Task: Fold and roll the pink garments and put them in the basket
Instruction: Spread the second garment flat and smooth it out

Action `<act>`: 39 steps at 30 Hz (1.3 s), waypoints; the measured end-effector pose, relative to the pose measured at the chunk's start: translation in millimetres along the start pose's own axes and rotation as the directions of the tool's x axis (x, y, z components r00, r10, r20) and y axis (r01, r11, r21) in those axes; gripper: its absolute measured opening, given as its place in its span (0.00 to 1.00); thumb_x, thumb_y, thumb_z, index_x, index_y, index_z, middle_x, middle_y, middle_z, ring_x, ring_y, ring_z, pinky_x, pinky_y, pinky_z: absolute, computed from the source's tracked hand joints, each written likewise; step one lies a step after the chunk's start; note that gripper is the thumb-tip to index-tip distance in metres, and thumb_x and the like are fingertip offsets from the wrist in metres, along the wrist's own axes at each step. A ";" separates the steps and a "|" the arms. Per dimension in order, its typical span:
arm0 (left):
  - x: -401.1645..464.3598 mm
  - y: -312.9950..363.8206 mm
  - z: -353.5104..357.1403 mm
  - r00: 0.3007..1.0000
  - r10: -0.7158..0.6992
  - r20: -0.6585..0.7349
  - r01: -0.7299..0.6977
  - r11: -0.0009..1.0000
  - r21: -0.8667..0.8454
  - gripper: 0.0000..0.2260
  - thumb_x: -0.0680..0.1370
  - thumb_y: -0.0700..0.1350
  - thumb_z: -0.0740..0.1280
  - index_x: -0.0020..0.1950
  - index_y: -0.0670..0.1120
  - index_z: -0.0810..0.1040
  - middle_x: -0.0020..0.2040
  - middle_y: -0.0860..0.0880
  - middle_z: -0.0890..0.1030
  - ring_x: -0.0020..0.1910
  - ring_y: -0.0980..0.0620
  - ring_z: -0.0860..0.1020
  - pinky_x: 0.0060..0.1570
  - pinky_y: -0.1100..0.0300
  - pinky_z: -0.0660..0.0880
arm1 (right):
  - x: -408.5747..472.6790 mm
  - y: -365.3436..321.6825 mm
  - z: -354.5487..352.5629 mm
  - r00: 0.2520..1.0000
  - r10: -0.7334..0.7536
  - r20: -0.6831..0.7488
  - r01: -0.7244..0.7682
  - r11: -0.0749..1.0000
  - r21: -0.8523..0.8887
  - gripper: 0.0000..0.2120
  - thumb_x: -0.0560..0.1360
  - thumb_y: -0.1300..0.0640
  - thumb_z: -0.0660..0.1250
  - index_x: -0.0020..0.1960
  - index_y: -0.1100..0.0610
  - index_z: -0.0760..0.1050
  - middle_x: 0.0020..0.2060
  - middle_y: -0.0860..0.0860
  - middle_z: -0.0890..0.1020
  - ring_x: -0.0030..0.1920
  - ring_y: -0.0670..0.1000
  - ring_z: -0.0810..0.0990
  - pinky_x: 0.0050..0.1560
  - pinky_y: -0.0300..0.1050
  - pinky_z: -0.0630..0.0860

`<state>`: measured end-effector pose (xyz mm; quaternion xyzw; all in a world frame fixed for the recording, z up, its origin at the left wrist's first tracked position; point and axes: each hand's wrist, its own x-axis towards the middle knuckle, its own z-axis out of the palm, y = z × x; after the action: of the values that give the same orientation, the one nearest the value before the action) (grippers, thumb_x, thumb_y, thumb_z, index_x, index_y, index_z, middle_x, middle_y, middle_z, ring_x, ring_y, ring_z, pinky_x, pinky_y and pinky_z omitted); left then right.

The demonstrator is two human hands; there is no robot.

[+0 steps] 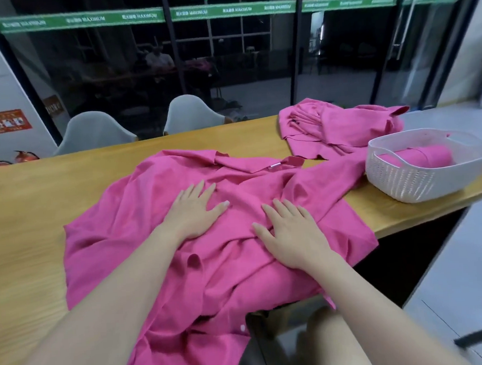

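Both palms are down flat on the pink shirt [164, 243] in the lower middle of the frame; left hand [195, 210] and right hand [289, 233] lie with fingers straight, each grip released, pressing and grasping nothing; this looks like the smoothing step, before any fold; hem spills over the near edge of the desk [29, 201], collar points toward the far side; next, I'd judge, a sleeve wants bringing in across the body, since creases run everywhere; at mid right, the white basket [420, 182] already holds one rolled pink garment [430, 156]; beyond it a pile of pink garments [340, 125] waits; farther, two pale chairs [95, 132]; then dark glass walls with a green strip [83, 20] along the top
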<state>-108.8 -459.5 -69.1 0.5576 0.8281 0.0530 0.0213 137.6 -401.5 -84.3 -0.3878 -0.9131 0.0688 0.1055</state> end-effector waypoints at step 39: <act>47.2 -69.7 -2.5 0.988 -0.147 -0.046 0.145 0.988 -0.055 0.27 0.83 0.63 0.49 0.71 0.49 0.72 0.76 0.43 0.69 0.75 0.42 0.65 0.74 0.41 0.61 | -7.8 17.0 -9.5 0.976 -0.202 0.085 0.201 0.979 0.013 0.39 0.77 0.28 0.44 0.82 0.46 0.57 0.82 0.48 0.56 0.82 0.47 0.51 0.81 0.48 0.47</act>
<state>-191.0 -441.9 -73.3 0.4933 0.8654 0.0866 0.0189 157.0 -395.0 -79.7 -0.2897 -0.9512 0.0762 0.0734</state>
